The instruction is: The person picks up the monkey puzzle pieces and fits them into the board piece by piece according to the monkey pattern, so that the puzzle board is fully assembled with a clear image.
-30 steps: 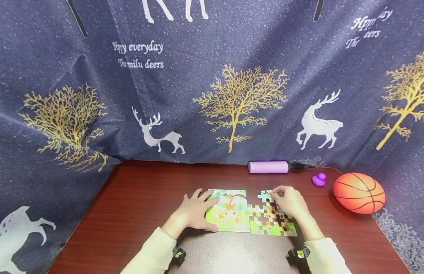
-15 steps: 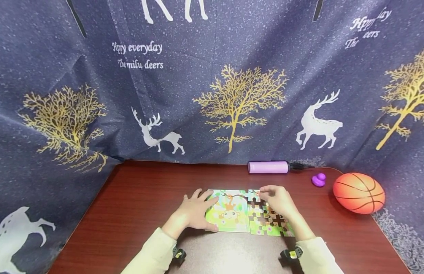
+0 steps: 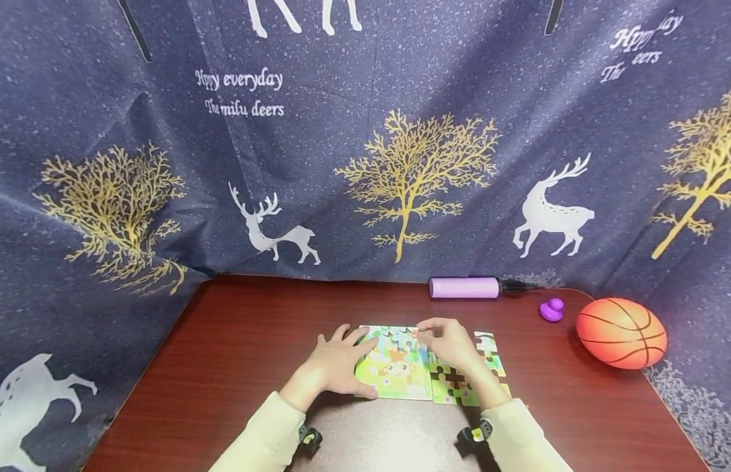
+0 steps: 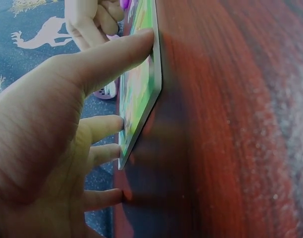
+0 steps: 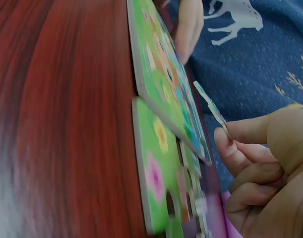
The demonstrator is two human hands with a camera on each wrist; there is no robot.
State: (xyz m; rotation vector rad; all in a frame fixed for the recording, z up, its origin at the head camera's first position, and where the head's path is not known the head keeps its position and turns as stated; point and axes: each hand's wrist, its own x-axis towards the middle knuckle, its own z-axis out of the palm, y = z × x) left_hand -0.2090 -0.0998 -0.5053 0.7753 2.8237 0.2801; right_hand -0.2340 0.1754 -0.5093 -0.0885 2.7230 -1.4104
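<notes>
My left hand (image 3: 340,364) lies with its fingers spread over the left side of a square picture board (image 3: 400,388) that shows a cartoon monkey. In the left wrist view the thumb and two fingertips touch the board's edge (image 4: 157,79), while another fingertip is on the table. Between thumb and index finger, my right hand (image 5: 265,153) pinches a thin jigsaw piece (image 5: 211,106), held tilted above the board's upper part. Beside the board on the right, several loosely joined jigsaw pieces (image 3: 450,393) lie partly hidden under the right hand and forearm.
A lilac hand pump (image 3: 463,288) lies along the table's back edge. Near it are a purple rubber duck (image 3: 551,311) and an orange basketball (image 3: 621,333) at the right. A dark blue deer-print cloth (image 3: 318,164) hangs behind the red-brown table (image 3: 253,321).
My right hand has carried the jigsaw piece left, from the upper edge of the joined pieces to over the board, uncovering pieces at the right. The left hand stays in place.
</notes>
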